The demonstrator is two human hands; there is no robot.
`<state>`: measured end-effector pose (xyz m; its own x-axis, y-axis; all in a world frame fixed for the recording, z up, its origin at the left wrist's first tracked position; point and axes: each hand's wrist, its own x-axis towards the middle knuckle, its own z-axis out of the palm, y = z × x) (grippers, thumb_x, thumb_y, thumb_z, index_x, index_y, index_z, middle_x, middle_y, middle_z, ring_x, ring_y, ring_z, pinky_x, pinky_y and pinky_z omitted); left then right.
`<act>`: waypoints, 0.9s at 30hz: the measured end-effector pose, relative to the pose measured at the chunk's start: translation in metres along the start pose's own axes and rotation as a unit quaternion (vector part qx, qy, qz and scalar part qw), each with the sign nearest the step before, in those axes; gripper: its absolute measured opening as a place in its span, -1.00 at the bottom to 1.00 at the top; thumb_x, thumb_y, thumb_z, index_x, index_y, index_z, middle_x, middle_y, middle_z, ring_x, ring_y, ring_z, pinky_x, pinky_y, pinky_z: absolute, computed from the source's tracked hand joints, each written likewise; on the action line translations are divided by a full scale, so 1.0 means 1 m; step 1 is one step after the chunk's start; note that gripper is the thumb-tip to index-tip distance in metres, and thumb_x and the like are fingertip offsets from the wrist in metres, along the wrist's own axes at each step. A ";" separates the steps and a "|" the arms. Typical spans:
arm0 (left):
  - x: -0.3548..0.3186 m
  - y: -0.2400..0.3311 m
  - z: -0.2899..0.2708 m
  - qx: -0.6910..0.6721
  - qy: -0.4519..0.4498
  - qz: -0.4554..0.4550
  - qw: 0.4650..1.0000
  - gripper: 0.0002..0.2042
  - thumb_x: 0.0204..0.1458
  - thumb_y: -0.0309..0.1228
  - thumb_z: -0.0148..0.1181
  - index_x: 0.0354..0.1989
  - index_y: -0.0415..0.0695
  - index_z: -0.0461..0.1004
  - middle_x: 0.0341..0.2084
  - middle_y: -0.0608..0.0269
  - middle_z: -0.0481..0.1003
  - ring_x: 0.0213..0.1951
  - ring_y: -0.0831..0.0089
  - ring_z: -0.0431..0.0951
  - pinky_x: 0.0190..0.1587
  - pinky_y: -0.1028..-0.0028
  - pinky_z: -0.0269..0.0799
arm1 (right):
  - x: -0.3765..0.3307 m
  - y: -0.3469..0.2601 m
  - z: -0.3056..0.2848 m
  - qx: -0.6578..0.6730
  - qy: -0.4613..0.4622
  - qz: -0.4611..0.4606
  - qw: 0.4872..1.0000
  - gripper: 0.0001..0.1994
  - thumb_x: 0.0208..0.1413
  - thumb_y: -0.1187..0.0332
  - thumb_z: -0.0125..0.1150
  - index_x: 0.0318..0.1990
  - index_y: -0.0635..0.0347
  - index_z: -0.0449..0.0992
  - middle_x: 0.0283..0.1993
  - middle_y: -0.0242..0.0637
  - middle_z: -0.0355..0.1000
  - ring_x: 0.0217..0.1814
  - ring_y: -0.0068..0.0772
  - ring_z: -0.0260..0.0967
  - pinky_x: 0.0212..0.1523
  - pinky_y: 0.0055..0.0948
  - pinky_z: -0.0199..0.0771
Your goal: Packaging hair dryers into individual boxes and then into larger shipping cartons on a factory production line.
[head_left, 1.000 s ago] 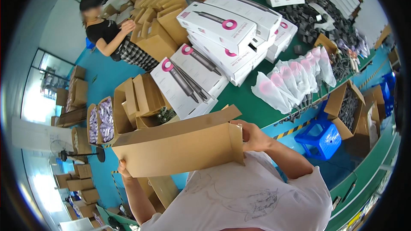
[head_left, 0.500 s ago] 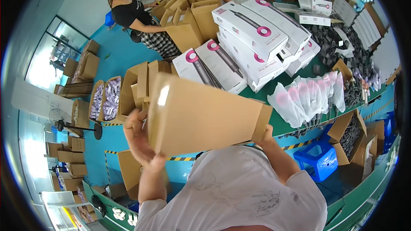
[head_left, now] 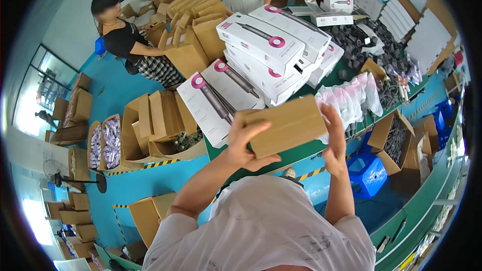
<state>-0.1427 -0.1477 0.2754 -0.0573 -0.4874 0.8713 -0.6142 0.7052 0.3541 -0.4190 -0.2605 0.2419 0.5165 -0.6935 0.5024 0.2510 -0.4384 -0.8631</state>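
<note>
A closed brown cardboard box (head_left: 288, 125), long and narrow, is held up in front of my chest, over the near edge of the table. My left hand (head_left: 249, 143) grips its left end, with the fingers on the top and front and the thumb below. At the box's right end, my right hand (head_left: 335, 140) presses its fingers against the end face, thumb lower down. Just beyond the box lie white hair dryer boxes (head_left: 213, 103) with pictures of grey and pink dryers. More of these white boxes (head_left: 268, 40) are stacked behind them.
Bagged pink hair dryers (head_left: 346, 100) lie on the green table (head_left: 293, 154) at right, with dark parts (head_left: 369, 45) behind. An open carton of grey cords (head_left: 391, 145) and a blue stool (head_left: 367, 174) stand right. Cartons (head_left: 160, 113) line the left. Three people (head_left: 123, 42) work beyond.
The box has turned so a narrower side faces me, and it has moved right. My left hand has shifted rightward with it; my view has also swung.
</note>
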 end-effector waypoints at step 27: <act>-0.014 0.039 -0.017 -0.101 -0.042 -0.021 0.994 -0.61 0.31 -0.31 0.12 0.23 -0.24 0.50 0.13 -0.35 0.46 0.04 -0.23 0.56 0.17 -0.10 0.50 | -0.001 -0.098 0.070 -0.198 0.102 -0.130 0.966 -0.68 0.49 0.44 -0.06 -0.15 0.31 0.69 0.03 0.22 0.61 0.01 0.21 0.61 0.07 0.07 0.67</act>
<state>-0.1521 -0.1048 0.2832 -0.1064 -0.5535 0.8260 -0.4479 0.7684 0.4571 -0.3872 -0.1772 0.3221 0.2958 -0.6107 0.7345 -0.0029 -0.7695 -0.6386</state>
